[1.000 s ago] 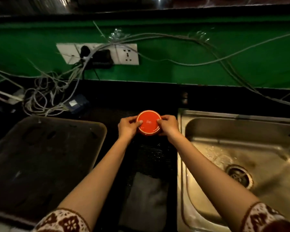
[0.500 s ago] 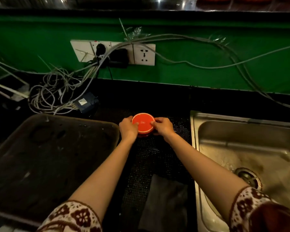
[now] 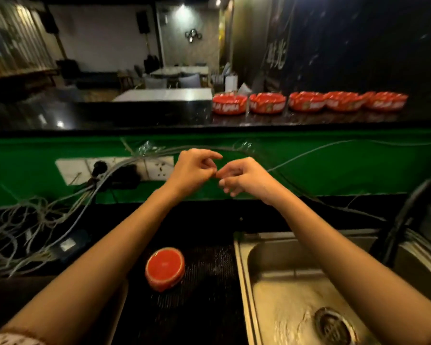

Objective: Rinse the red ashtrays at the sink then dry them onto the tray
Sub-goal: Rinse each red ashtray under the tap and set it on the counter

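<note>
Starting at the far left, a tangle of grey and white cables (image 3: pixel 23 232) lies on the dark worktop and climbs to a long white wall socket strip (image 3: pixel 70 168) with black plugs in it, fixed to the green painted wall panel (image 3: pixel 334 165). Below, at the bottom left, only a corner of the dark rectangular tray (image 3: pixel 120 314) shows past the left forearm.

The left hand (image 3: pixel 192 170) is raised in front of the green panel. Its fingers are loosely curled, the forefinger stretched out, and it holds nothing. Beneath it, well apart from both hands, one round red ashtray (image 3: pixel 165 268) sits upside down on the black perforated mat (image 3: pixel 209 282). The mat lies between the tray and the sink, and the ashtray stands at its left side.

The right hand (image 3: pixel 244 179) is raised just beside the left, with its fingers bent loosely and nothing in them. The fingertips of the two hands are close together; blur hides whether they touch.

Above and to the right, a row of red ashtrays with white lettering (image 3: pixel 306 102) stands upright on the glossy black counter top (image 3: pixel 135 118). At the lower right is the stainless steel sink (image 3: pixel 266 270), its basin wet around the round metal drain (image 3: pixel 334 324). A dark tap (image 3: pixel 403 220) leans over its far right edge.
</note>
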Tool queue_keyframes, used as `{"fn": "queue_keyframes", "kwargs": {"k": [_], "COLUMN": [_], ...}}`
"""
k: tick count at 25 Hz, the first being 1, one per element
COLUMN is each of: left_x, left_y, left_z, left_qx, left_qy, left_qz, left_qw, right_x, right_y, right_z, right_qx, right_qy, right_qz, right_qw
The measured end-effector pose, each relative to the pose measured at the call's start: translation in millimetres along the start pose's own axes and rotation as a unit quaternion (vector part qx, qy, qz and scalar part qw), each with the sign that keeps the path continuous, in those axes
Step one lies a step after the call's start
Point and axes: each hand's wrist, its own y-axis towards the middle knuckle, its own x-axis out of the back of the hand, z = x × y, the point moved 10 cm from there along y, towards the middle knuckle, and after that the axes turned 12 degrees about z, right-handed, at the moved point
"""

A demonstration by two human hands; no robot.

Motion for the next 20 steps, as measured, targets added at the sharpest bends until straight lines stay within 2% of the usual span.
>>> {"fn": "queue_keyframes", "kwargs": {"k": [3,5,7,10,13,16,20], "left_x": [34.6,57.0,68.0,53.2,33.3,21.2,17.5], "left_y": [55.6,86.0,120.1,173.9,206.8,230.0,245.2], "left_z": [-33.8,-39.8,-36.5,9.3,50.1,56.5,62.6], "left_qx": [-0.05,-0.058,-0.037,0.077,0.145,0.138,0.144], "left_qy": [0.011,0.028,0.069,0.08,-0.009,-0.043,-0.06], "left_qz": [-0.022,-0.05,-0.043,0.072,0.149,0.154,0.117], "left_qw": [0.998,0.997,0.996,0.991,0.978,0.977,0.981], "right_x": [82.6,127.3,158.5,171.1,168.2,174.0,176.7], "right_y": [7.2,17.3,35.5,77.4,103.8,115.7,120.9], "right_z": [40.9,56.4,62.4,55.3,49.4,47.2,42.2], "right_qx": [0.033,0.045,0.039,-0.023,-0.063,-0.101,-0.136], "right_qy": [-0.047,-0.07,-0.088,-0.144,-0.16,-0.154,-0.138], "right_qz": [-0.112,-0.204,-0.266,-0.261,-0.259,-0.286,-0.315], "right_qw": [0.992,0.975,0.959,0.954,0.95,0.94,0.929]}}
